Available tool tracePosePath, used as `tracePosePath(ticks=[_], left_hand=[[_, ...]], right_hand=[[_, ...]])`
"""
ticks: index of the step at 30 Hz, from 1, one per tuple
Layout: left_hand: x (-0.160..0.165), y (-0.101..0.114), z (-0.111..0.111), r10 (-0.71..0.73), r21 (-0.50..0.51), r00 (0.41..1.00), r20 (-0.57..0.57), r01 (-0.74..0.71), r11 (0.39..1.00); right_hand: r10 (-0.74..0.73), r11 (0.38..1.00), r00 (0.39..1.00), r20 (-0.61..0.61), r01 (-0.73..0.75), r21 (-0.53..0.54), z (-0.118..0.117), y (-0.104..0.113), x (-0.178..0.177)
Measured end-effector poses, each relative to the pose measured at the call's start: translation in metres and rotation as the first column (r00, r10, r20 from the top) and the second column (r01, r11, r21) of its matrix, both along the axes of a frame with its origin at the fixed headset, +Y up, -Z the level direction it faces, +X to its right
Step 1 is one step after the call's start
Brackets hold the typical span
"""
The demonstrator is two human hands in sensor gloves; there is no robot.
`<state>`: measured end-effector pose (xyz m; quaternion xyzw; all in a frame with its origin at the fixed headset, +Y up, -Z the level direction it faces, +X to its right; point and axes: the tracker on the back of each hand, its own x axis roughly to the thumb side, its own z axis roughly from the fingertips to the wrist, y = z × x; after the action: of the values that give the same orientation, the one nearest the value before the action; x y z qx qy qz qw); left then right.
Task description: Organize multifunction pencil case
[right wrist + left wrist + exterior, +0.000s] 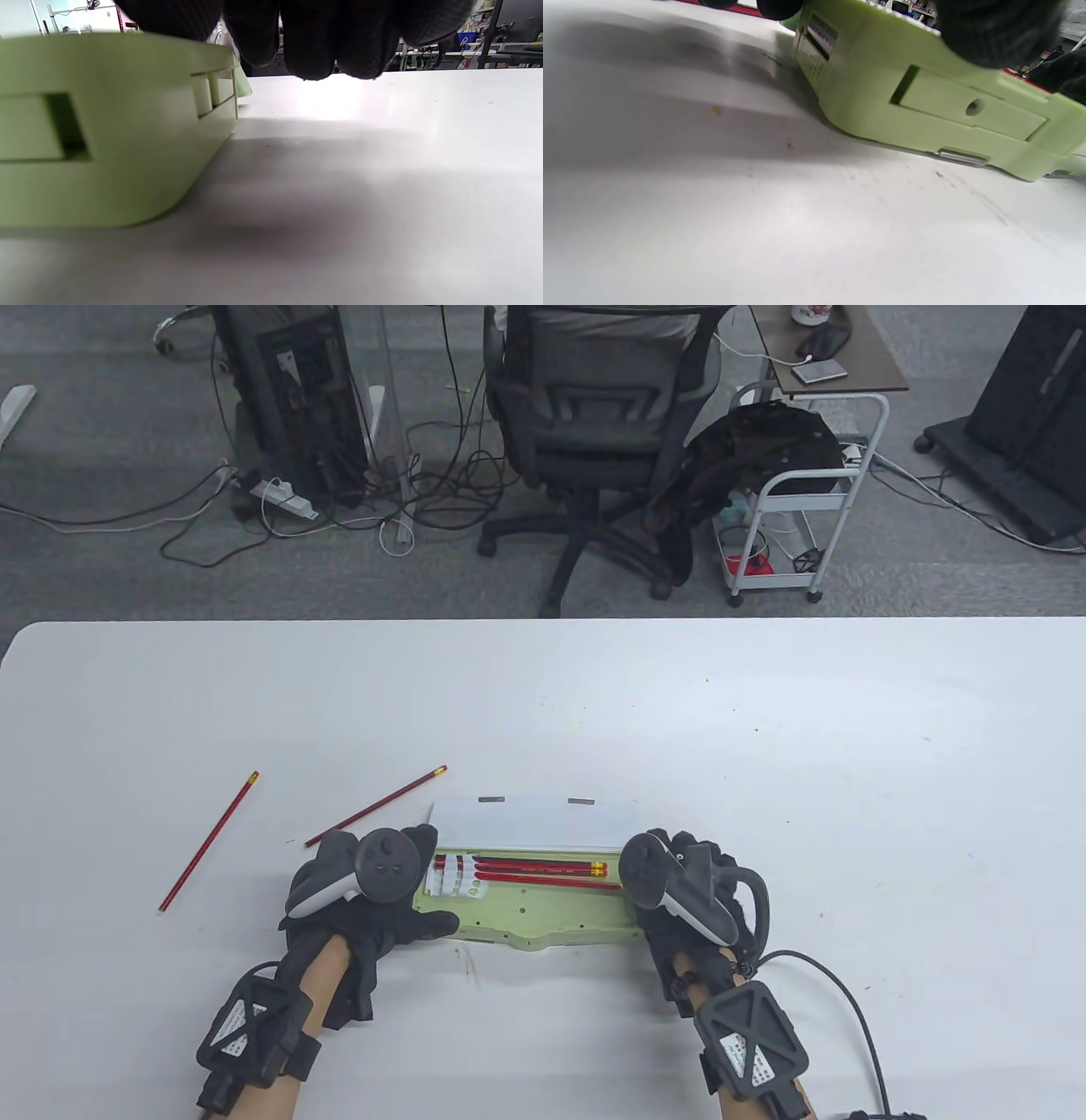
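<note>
The light green pencil case lies open near the table's front edge, its white lid folded back. Three red pencils lie in its tray beside white holder clips. My left hand grips the case's left end, thumb along the front rim and fingertips at the far corner of the case. My right hand holds the right end. Its fingers hang just past the wall of the case. Two loose red pencils lie to the left.
The white table stretches wide around the case. A cable runs from my right wrist along the table. Behind the far edge stand an office chair and a white cart on the floor.
</note>
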<state>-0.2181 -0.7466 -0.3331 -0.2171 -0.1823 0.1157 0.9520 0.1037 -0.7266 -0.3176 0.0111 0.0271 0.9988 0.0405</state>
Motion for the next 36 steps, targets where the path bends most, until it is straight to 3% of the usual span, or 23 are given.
tracePosePath(ticks=[10,36], left_hand=[[0.000,0.000,0.000,-0.006,0.000,1.000,0.000,0.006,1.000],[0.001,0.000,0.000,-0.003,-0.003,1.000,0.000,0.003,1.000]], right_hand=[[0.067,0.997,0.997,0.024,-0.068,0.036,0.001,-0.005,-0.017],[-0.006,1.000,1.000,0.022,0.006,-0.018,-0.010,-0.005,-0.011]])
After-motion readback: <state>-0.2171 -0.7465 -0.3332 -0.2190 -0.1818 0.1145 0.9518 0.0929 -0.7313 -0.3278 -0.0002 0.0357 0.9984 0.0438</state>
